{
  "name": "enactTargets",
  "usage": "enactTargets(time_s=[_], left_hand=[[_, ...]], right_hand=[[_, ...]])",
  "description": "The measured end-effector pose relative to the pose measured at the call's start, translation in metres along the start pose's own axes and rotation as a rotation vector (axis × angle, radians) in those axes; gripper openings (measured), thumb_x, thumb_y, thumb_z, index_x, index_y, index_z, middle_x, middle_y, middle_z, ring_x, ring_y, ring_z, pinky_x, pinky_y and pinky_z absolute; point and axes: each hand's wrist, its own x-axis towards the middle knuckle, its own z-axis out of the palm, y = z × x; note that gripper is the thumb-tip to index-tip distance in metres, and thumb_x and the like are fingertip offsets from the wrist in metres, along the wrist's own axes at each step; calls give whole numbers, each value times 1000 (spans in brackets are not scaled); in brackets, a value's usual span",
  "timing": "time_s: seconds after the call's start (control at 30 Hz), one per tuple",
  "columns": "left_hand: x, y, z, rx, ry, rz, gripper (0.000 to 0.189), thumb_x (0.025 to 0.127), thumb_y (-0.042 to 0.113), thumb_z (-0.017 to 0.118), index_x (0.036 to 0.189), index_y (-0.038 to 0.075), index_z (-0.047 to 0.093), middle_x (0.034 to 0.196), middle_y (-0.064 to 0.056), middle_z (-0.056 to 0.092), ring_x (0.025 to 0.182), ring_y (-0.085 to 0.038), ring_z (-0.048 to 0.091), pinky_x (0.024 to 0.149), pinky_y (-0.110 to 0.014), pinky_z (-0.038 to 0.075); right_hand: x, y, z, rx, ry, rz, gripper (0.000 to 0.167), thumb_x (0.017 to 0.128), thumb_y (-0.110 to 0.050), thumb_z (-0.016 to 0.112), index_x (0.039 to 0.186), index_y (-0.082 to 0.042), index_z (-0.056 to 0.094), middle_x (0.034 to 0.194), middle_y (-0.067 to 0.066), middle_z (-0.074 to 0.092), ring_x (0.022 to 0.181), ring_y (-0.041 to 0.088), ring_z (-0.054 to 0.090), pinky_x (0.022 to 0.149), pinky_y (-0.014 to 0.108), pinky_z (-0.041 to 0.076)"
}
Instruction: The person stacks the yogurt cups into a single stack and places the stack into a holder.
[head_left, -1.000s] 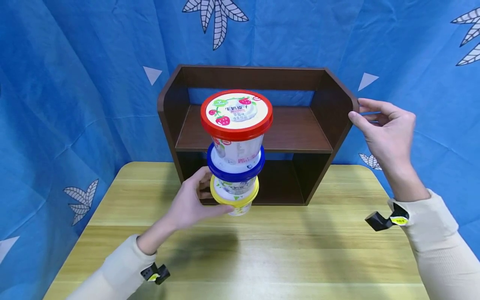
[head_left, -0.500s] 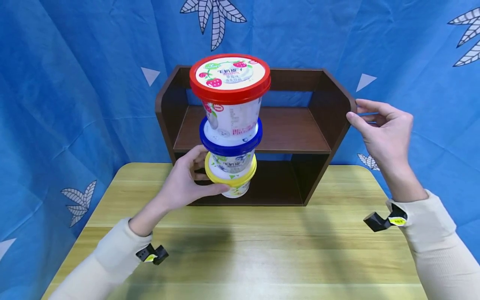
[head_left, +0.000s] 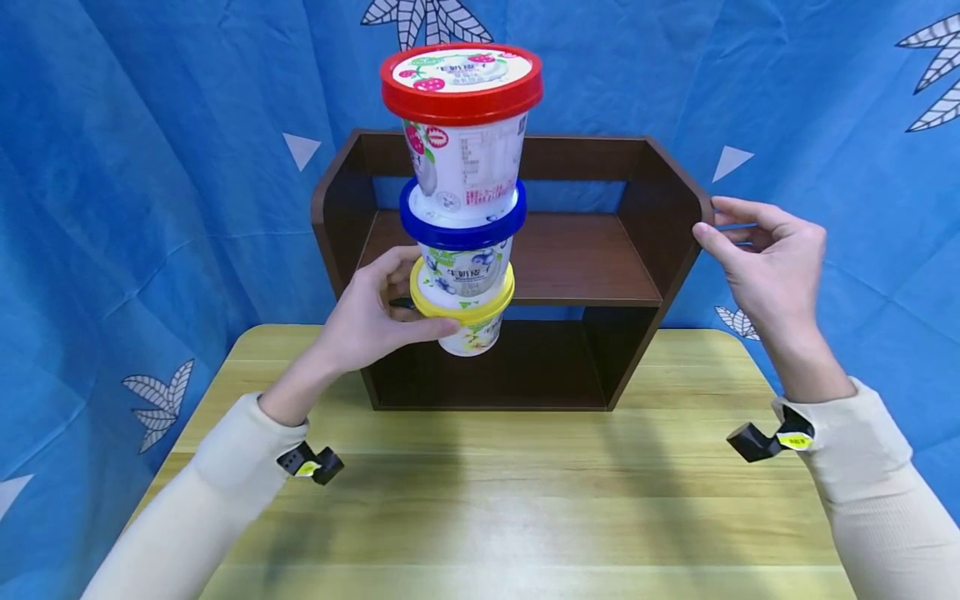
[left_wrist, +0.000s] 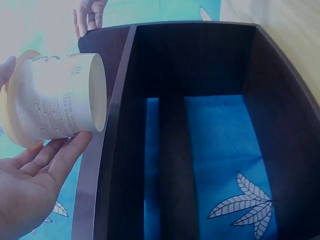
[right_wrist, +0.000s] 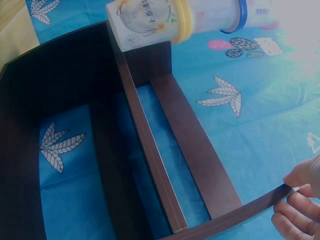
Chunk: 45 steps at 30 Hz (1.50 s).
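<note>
Three lidded tubs stand stacked in the air before the dark brown shelf (head_left: 585, 258): the yellow-lidded tub (head_left: 474, 337) at the bottom, the blue-lidded tub (head_left: 468, 271) in the middle, the red-lidded tub (head_left: 465, 158) with strawberry pictures on top. My left hand (head_left: 367, 321) grips the bottom tub around its yellow rim, thumb in front. In the left wrist view this tub (left_wrist: 55, 100) lies beside the shelf's middle board, its base near the board's front edge. My right hand (head_left: 776, 267) pinches the shelf's right side panel near its upper front corner; the right wrist view shows thumb and fingers (right_wrist: 292, 220) there.
The two-level shelf stands at the back of a light wooden table (head_left: 525, 500). A blue patterned cloth (head_left: 187, 167) hangs behind and around it. The shelf's left side panel (head_left: 348, 208) rises close to my left hand.
My left hand has raised the stack of tubs, from below the shelf's bottom edge to about the height of its middle board. My right hand has stayed on the side panel.
</note>
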Motion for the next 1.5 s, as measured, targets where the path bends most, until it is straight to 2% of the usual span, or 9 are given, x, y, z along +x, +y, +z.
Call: enactTargets(time_s=[0.17,0.4,0.77,1.0,1.5], left_hand=[[10,2,-5,30,20,-14,73,84,-6,83,148,4,49,139,-17,68,125,-32,72,91,-33,66],[24,4,-10,85,31,2,72,85,-1,84,148,4,50,140,-15,68,128,-30,70,92,-29,66],[42,-4,-11,145,59,-29,68,89,11,85,148,8,51,140,-13,69,127,-27,71,98,-34,64],[49,-13,-10,170,90,-79,69,90,20,85,149,9,51,141,-10,69,124,-24,72,103,-38,63],[46,-12,-8,152,108,-103,69,91,27,84,150,13,50,139,-8,69,118,-24,73,104,-42,62]], right_hand=[[0,0,0,-16,-2,6,37,88,-12,85,125,-10,78,89,-27,70,76,-7,68,73,7,54],[0,0,0,-3,-6,-7,37,88,-11,85,124,-9,78,88,-27,71,75,-8,68,73,7,54],[0,-1,-1,2,-7,0,36,88,-10,84,124,-9,78,88,-26,71,74,-7,68,72,8,54],[0,0,0,-13,-8,-6,37,88,-11,84,125,-10,78,88,-27,70,75,-8,67,73,8,54],[-13,-8,-1,26,-5,-14,36,88,-10,84,124,-8,78,88,-26,71,75,-7,68,74,7,54]])
